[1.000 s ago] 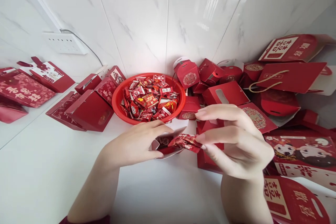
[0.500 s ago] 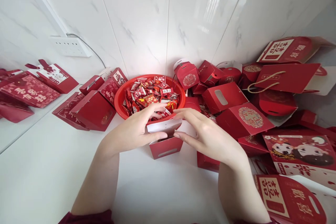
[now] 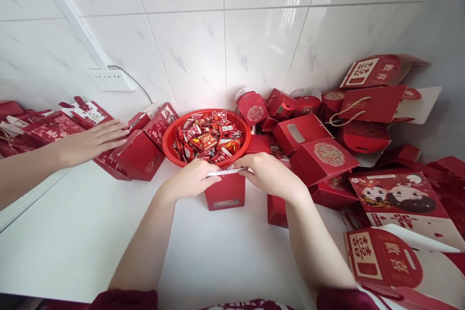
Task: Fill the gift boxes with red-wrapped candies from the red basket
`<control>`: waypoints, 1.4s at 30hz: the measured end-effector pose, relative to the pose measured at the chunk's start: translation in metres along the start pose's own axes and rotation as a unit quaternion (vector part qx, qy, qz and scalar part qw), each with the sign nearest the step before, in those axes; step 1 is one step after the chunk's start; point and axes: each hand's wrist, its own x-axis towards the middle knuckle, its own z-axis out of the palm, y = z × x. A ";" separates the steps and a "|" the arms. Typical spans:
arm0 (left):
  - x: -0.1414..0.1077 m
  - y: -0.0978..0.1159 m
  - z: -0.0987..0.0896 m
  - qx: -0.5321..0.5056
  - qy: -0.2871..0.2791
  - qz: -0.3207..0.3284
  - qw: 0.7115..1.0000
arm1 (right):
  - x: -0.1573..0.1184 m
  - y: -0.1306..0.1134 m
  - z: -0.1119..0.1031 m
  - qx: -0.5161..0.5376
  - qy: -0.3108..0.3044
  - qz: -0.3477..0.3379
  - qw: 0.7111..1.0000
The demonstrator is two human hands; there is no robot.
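Note:
A small red gift box stands upright on the white table in front of me, with a clear window low on its near side. My left hand pinches the left end of the box's top edge, where a white strip of flap shows. At the right end of that edge, my right hand is closed on it with thumb and fingers. Just behind the box sits a round red basket full of wrapped sweets. My fingertips partly hide the basket's near rim.
Another person's hand reaches in from the left over several red boxes. Many red gift boxes are heaped on the right, with a rope-handled bag among them. A power strip is on the tiled wall.
The box top, open half a second ago, is now folded together between my hands, which have closed on it. Another person's hand has come in from the left. The view has shifted slightly.

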 end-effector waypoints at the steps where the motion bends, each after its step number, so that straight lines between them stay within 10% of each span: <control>1: -0.001 0.001 0.000 0.001 0.004 0.010 1.000 | -0.002 -0.001 -0.001 -0.001 0.005 -0.008 1.000; 12: -0.004 0.003 0.012 -0.048 0.019 0.078 0.996 | -0.015 0.001 0.004 0.050 0.013 -0.005 0.999; 22: -0.015 -0.017 0.053 -0.260 0.181 0.007 0.948 | -0.010 0.013 0.015 0.012 -0.022 -0.032 0.999; 30: -0.007 -0.037 0.087 -0.325 0.206 -0.045 0.922 | -0.006 0.014 0.017 0.021 -0.019 -0.030 0.999; 38: -0.063 -0.025 0.058 -0.277 0.187 -0.098 0.938 | -0.014 0.009 0.010 0.062 -0.047 -0.031 0.996; 42: -0.115 -0.049 0.040 -0.126 0.364 -0.261 0.885 | -0.021 0.014 0.002 0.031 -0.039 0.006 0.999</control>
